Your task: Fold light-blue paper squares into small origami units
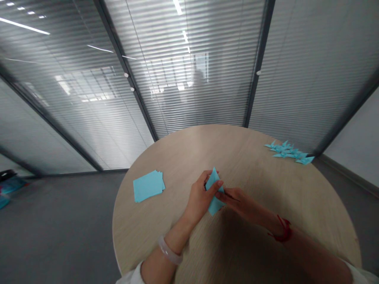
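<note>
A folded piece of light blue paper point(213, 206), narrow and pointed at both ends, is held up over the middle of the round table. My left hand point(199, 194) is closed on it, the thumb lying across its face and the fingers behind. From the right, my right hand point(238, 202) pinches the paper's right edge between thumb and fingers; some of its fingertips are hidden. To the left lies a stack of flat blue paper sheets point(148, 187), its corners slightly fanned.
Several folded blue paper cranes point(287, 151) sit in a cluster near the table's far right edge. The wooden round table point(189, 146) stands close to glass panels with blinds point(204, 102). Blue and dark items point(10, 183) lie at the far left on the floor side.
</note>
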{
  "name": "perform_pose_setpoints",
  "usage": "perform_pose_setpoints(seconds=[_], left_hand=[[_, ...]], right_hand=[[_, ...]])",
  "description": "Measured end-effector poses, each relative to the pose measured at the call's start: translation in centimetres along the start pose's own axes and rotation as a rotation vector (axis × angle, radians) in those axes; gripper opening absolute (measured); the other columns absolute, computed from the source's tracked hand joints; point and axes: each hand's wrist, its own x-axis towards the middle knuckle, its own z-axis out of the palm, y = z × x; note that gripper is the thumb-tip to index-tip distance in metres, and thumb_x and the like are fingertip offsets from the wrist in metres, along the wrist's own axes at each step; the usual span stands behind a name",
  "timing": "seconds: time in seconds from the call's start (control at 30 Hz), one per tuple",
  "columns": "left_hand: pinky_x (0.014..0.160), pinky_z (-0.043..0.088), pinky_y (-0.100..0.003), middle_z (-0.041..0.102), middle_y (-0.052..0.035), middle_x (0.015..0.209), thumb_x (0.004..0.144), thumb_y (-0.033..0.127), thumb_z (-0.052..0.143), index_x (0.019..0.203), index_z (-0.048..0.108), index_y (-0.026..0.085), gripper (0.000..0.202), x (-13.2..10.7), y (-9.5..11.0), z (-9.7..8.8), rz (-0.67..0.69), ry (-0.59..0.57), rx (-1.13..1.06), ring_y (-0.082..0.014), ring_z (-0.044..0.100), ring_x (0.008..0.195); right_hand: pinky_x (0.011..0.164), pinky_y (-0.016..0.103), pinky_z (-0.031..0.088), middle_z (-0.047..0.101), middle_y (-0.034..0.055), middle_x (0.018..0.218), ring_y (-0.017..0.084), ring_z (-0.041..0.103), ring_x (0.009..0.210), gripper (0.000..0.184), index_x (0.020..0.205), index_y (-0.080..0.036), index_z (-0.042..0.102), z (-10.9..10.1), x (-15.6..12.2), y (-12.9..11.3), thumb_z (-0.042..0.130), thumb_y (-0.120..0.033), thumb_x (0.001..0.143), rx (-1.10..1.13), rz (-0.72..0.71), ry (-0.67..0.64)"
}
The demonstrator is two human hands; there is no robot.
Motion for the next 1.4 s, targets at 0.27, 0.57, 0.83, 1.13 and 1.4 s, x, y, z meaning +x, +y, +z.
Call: perform_pose_setpoints(seconds=[0.27,0.57,0.83,1.13,1.4], left_hand=[[0.071,0.044,-0.028,0.068,-0.0039,0.089,0.084,0.034,0.058,0.106,0.061,0.019,0.027,0.0,-0.1,-0.1,0.028,-0.015,0.063,-0.0189,0.060,0.080],[0.074,0.044,-0.028,0.069,-0.0021,0.092,0.085,0.034,0.057,0.106,0.061,0.021,0.025,-0.4,0.3,-0.5,0.057,-0.047,0.126,-0.0183,0.062,0.080],[0.072,0.043,-0.027,0.067,-0.0036,0.095,0.086,0.037,0.056,0.109,0.059,0.018,0.030,-0.2,0.0,-0.5,0.025,-0.057,0.107,-0.0176,0.059,0.081],[0.062,0.041,-0.024,0.063,-0.0003,0.076,0.079,0.034,0.063,0.099,0.062,0.016,0.027,0.0,0.0,-0.3,-0.042,-0.014,-0.121,-0.0142,0.056,0.069],[0.052,0.045,-0.021,0.072,-0.0021,0.074,0.068,0.040,0.075,0.080,0.059,0.017,0.031,0.2,0.0,-0.3,-0.169,0.001,-0.455,-0.0119,0.061,0.056]], right_hand=[[0.048,0.028,0.030,0.047,-0.0015,0.055,0.013,0.042,0.050,0.041,0.065,-0.022,0.054,0.1,-0.3,0.5,0.037,-0.041,0.096,-0.096,-0.074,-0.011],[0.049,0.030,0.027,0.044,-0.0015,0.054,0.014,0.040,0.049,0.041,0.064,-0.021,0.053,0.5,-0.3,0.2,0.036,-0.037,0.097,-0.210,-0.122,-0.030],[0.045,0.026,0.025,0.041,-0.0038,0.054,0.010,0.037,0.049,0.045,0.065,-0.017,0.053,0.3,-0.1,-0.4,0.032,-0.034,0.100,-0.263,-0.089,-0.047],[0.047,0.027,0.026,0.043,-0.0037,0.053,0.011,0.040,0.049,0.040,0.062,-0.019,0.051,0.1,-0.1,-0.2,0.039,-0.036,0.096,-0.164,-0.056,0.027],[0.051,0.026,0.027,0.038,-0.0046,0.059,0.011,0.036,0.054,0.035,0.064,-0.019,0.047,-0.3,0.5,0.2,0.043,-0.043,0.090,0.008,-0.004,0.049]])
